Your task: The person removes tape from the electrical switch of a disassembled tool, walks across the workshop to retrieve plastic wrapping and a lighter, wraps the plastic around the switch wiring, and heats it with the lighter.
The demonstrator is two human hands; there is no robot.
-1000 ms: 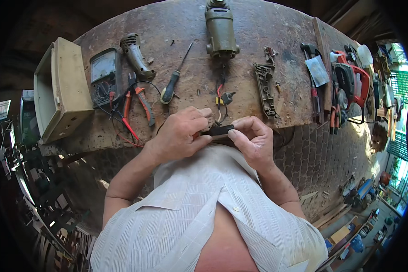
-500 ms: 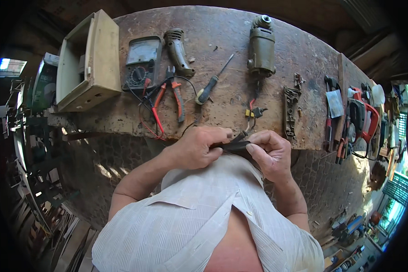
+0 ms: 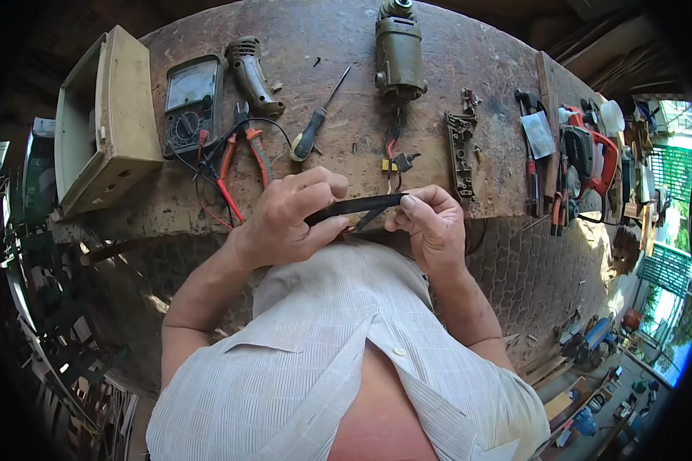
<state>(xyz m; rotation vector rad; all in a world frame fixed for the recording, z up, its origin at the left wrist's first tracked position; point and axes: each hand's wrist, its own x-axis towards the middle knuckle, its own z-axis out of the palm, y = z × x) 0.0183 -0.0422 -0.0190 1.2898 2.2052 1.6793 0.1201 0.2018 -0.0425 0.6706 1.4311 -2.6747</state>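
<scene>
A strip of black electrical tape (image 3: 365,203) is drawn taut between my two hands, just in front of the bench edge. My left hand (image 3: 292,211) is closed on its left end, the fingers curled over it. My right hand (image 3: 434,227) pinches the other end between thumb and fingertips. Under the strip a dark cable piece (image 3: 370,217) slants down; its lower end is partly hidden. Beyond my hands lies the drill-like motor body (image 3: 400,58), olive and upright. Its wires run toward me to a yellow-and-black switch part (image 3: 400,163).
On the wooden bench (image 3: 331,46) lie an analog multimeter (image 3: 192,104), a tool handle shell (image 3: 252,77), pliers (image 3: 242,142), a screwdriver (image 3: 319,119) and an opened handle half (image 3: 461,150). A beige box (image 3: 127,115) stands at left; a red power tool (image 3: 596,157) sits at right.
My hands have moved apart, and the black tape now stretches visibly between them. My left hand has lifted and turned. The whole view has shifted, so the bench things appear farther left.
</scene>
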